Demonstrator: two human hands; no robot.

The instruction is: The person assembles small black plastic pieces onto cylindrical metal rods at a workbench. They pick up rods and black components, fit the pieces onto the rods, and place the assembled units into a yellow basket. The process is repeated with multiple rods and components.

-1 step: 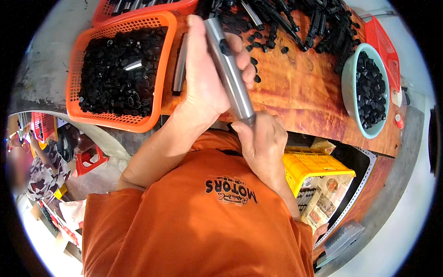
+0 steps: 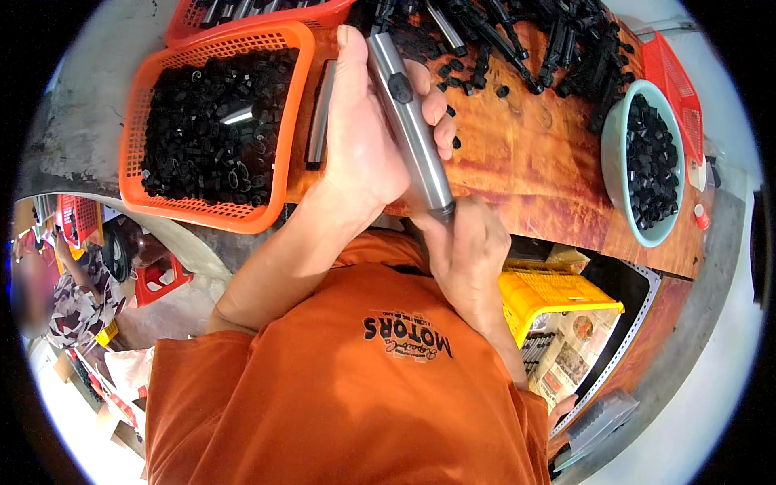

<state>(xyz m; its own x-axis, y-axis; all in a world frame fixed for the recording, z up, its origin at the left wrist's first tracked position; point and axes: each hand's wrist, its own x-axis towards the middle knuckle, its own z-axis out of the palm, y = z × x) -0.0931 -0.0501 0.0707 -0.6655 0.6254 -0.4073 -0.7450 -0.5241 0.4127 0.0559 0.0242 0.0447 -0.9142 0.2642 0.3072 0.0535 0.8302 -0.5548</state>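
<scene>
A silver metal tube (image 2: 416,133) with a black oval piece on its side is held in both hands above the table edge. My left hand (image 2: 360,137) is closed around its upper length, thumb on the near side and fingertips showing past the far side. At the tube's lower, dark end, my right hand (image 2: 469,250) grips with thumb and bent fingers; they partly hide that end. Just left of my left hand, a second silver tube (image 2: 320,117) lies on the wooden table (image 2: 533,162).
An orange basket (image 2: 295,137) of small black parts stands left, a red basket (image 2: 250,32) with tubes behind it. Black parts (image 2: 558,40) are heaped at the back. To the right are a pale bowl (image 2: 614,174) and red tray (image 2: 675,89); below, a yellow crate (image 2: 558,287).
The tube has turned about its length, so its black oval piece faces me more fully. Both hands keep hold; the right hand's fingers have rolled slightly at the lower end.
</scene>
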